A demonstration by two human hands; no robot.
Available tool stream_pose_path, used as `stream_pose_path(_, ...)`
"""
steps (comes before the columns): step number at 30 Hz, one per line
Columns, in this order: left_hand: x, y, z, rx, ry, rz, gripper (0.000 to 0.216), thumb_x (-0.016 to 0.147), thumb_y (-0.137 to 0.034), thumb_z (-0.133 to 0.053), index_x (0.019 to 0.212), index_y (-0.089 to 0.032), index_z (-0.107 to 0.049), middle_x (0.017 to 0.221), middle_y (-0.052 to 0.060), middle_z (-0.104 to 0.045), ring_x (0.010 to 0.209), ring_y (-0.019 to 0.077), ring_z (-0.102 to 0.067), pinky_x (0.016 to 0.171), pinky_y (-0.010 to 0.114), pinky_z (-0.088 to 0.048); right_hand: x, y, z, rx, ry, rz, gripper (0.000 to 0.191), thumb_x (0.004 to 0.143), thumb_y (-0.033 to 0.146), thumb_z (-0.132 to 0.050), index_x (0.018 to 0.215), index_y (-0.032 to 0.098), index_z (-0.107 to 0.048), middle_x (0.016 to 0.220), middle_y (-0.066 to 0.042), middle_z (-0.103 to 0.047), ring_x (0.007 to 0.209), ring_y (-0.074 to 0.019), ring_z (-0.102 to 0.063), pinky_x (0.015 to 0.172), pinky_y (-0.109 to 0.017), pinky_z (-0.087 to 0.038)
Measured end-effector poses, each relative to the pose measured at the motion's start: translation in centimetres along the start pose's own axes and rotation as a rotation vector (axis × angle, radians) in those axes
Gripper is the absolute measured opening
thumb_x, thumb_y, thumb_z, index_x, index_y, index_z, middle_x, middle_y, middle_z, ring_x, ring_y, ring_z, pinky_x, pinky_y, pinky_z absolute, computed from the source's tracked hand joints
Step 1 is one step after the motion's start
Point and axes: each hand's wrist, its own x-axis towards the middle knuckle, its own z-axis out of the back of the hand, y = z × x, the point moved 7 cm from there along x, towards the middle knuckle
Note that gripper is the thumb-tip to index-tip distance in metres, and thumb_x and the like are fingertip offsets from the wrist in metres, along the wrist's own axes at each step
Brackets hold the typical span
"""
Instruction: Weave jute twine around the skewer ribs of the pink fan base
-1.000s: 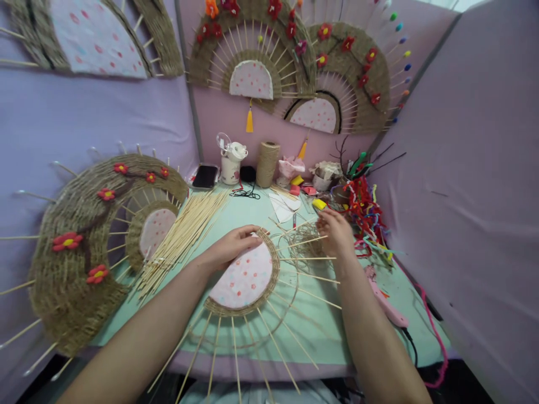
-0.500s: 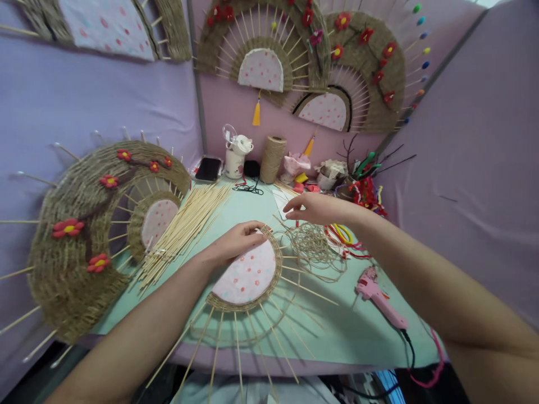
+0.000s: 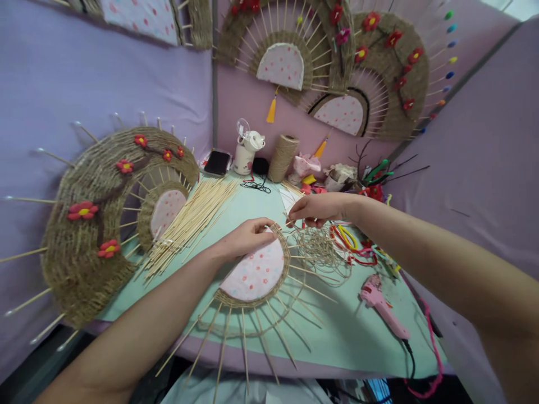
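Note:
A half-round fan frame lies on the mint table, with a pink dotted fabric centre, a jute rim and bamboo skewers radiating toward me. My left hand rests on its upper edge, fingers curled and pressing the rim. My right hand reaches in from the right, just beyond the top of the frame, fingers pinched on a strand of jute twine. A loose tangle of jute twine lies under and in front of that hand, beside the frame's right side.
A bundle of bamboo skewers lies left of the frame, beside a finished jute fan with red flowers. A pink glue gun lies at the right. A twine spool, phone, white jar and pipe cleaners crowd the back.
My right hand has swung left from the pipe cleaners to the frame's top and closed on twine. My left hand has stayed on the rim. The camera has shifted left.

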Motion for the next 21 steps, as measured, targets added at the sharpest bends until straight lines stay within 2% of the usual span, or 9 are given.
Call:
stream_pose_path(4,0.0,0.1,0.0,0.023,0.018,-0.016,0.031,0.074,-0.034,-0.059,0.101,-0.019,-0.064,0.068,-0.003,-0.054,0.05,0.0081,-0.044,0.046,0.02,-0.033,-0.1,0.1,-0.1,0.013,0.032,0.013,0.027,0.077,0.044,-0.066,0.084,0.018,-0.069,0.055,0.004,-0.05,0.044,-0.0047,-0.035,0.041,-0.018,-0.03)
stream_pose_path(13,0.1,0.2,0.0,0.019,0.011,-0.005,0.031,0.074,-0.035,-0.059,0.099,-0.018,-0.065,0.067,-0.002,-0.053,0.051,0.0083,-0.044,0.047,0.02,-0.033,0.6,-0.3,0.3,-0.066,-0.059,0.021,0.014,0.072,0.031,-0.068,0.076,0.018,-0.069,0.059,0.004,-0.05,0.048,-0.0049,-0.04,0.043,-0.017,-0.034)
stream_pose_path(17,0.0,0.1,-0.1,0.021,0.01,0.001,0.028,0.076,-0.033,-0.057,0.099,-0.019,-0.064,0.069,-0.002,-0.053,0.052,0.0082,-0.044,0.047,0.019,-0.032,0.9,-0.6,0.4,-0.083,-0.09,0.033,0.013,0.071,0.031,-0.069,0.076,0.019,-0.068,0.063,0.003,-0.052,0.049,-0.0054,-0.043,0.044,-0.018,-0.037)
stream_pose_path(21,0.0,0.0,-0.1,0.007,0.007,-0.002,0.03,0.075,-0.033,-0.058,0.1,-0.018,-0.064,0.069,-0.001,-0.055,0.052,0.0087,-0.046,0.046,0.019,-0.033,1.3,-0.8,0.5,-0.103,-0.102,0.038,0.013,0.071,0.032,-0.069,0.073,0.019,-0.067,0.058,0.004,-0.05,0.048,-0.0061,-0.043,0.044,-0.019,-0.037)
